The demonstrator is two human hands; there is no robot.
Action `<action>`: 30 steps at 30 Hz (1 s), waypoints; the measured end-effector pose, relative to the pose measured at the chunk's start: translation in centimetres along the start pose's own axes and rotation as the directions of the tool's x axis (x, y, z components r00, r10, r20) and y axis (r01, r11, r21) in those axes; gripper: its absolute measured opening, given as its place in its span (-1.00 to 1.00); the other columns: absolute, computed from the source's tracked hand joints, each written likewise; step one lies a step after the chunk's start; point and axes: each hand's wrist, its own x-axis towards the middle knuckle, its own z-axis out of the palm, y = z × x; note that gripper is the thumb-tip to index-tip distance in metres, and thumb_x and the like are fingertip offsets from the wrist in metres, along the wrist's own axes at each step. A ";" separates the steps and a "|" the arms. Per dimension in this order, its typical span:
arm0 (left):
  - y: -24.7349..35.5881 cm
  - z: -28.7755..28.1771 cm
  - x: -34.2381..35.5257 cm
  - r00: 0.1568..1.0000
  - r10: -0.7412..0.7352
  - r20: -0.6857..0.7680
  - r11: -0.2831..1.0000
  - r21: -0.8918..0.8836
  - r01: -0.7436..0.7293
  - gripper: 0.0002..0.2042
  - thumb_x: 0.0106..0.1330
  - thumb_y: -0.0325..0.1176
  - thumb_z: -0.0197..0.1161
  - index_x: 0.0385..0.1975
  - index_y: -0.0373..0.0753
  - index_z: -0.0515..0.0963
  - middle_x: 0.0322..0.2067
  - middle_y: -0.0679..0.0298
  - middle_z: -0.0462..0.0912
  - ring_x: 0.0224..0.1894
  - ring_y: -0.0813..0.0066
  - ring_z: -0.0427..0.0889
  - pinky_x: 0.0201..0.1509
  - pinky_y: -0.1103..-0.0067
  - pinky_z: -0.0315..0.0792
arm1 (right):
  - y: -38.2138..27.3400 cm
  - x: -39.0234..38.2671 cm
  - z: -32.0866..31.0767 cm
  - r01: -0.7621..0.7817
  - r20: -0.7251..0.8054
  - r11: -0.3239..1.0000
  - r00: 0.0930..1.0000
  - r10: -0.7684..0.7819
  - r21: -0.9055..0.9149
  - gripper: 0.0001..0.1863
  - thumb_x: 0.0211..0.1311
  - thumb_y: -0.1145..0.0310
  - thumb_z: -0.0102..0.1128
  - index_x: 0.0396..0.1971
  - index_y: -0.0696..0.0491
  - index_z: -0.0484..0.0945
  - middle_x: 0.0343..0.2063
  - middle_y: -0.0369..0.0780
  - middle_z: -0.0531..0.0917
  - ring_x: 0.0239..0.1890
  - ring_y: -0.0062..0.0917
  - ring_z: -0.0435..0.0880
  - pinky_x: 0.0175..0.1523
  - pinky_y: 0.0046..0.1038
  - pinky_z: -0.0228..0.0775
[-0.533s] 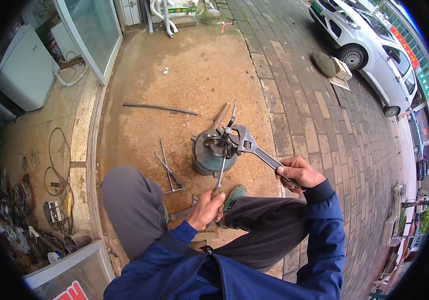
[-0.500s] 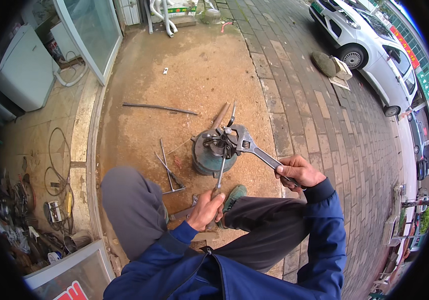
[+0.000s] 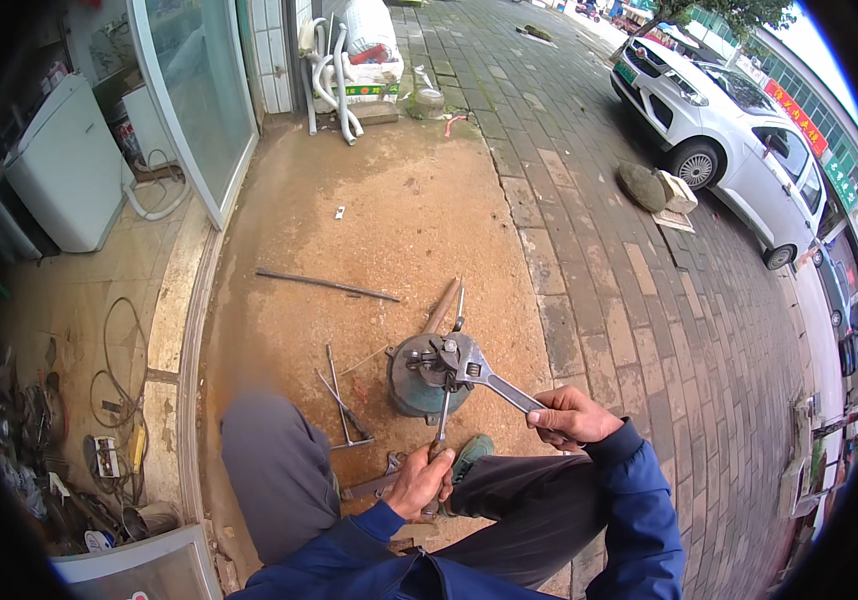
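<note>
My right hand [image 3: 574,415] is wrapped round the handle of an adjustable wrench [image 3: 509,390]. The wrench's head sits at metal parts [image 3: 436,358] on top of a round, dark green machine body [image 3: 411,396]. In my left hand [image 3: 417,483] is a screwdriver-like tool [image 3: 445,417], whose long metal shaft reaches up to the same parts. My left fingers close round its brownish handle, and its tip is lost among the parts. Exactly what the wrench's jaws grip cannot be made out. The machine stands on the ground between my feet.
A hammer-like wooden handle [image 3: 443,306] lies just beyond the machine. To its left are thin metal tools [image 3: 339,395] and a dark rod [image 3: 327,285]. A glass door [image 3: 194,90] and cluttered tools [image 3: 39,440] are at left; a white car [image 3: 739,130] stands far right.
The view has tilted upward, so everything sits lower in the picture and more of the far pavement shows. Both hands keep hold of their tools, with the wrench still at the machine's top.
</note>
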 end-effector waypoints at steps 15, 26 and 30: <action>-1.9 0.1 0.6 0.985 0.160 -0.067 0.984 0.086 -0.154 -0.77 0.56 -0.19 -0.01 -0.33 -0.16 0.42 -0.57 0.36 0.44 -0.67 0.58 0.42 -0.60 0.60 0.35 | 3.7 6.4 24.5 0.525 -0.587 0.675 0.792 -0.165 0.519 -0.72 0.59 0.31 -0.07 -0.39 0.12 0.33 -0.67 -0.29 0.39 -0.77 -0.62 0.32 -0.62 -0.52 0.22; -0.6 -0.2 0.9 0.999 0.026 -0.027 1.000 0.003 -0.026 -0.79 0.51 -0.21 0.10 -0.32 -0.21 0.41 -0.57 0.37 0.43 -0.65 0.59 0.44 -0.62 0.59 0.33 | 6.0 -1.9 16.4 0.282 -0.391 0.894 0.910 -0.134 0.349 -0.67 0.58 0.21 -0.04 -0.28 0.18 0.45 -0.69 -0.28 0.44 -0.79 -0.61 0.35 -0.66 -0.55 0.19; -0.1 -0.3 0.6 1.000 0.020 -0.023 1.000 0.015 -0.020 -0.77 0.52 -0.21 0.07 -0.31 -0.24 0.39 -0.57 0.36 0.42 -0.65 0.58 0.43 -0.63 0.59 0.32 | 3.8 -4.2 9.9 0.140 -0.290 0.970 0.954 -0.079 0.197 -0.64 0.59 0.16 -0.04 -0.28 0.17 0.48 -0.69 -0.30 0.42 -0.79 -0.64 0.32 -0.66 -0.57 0.15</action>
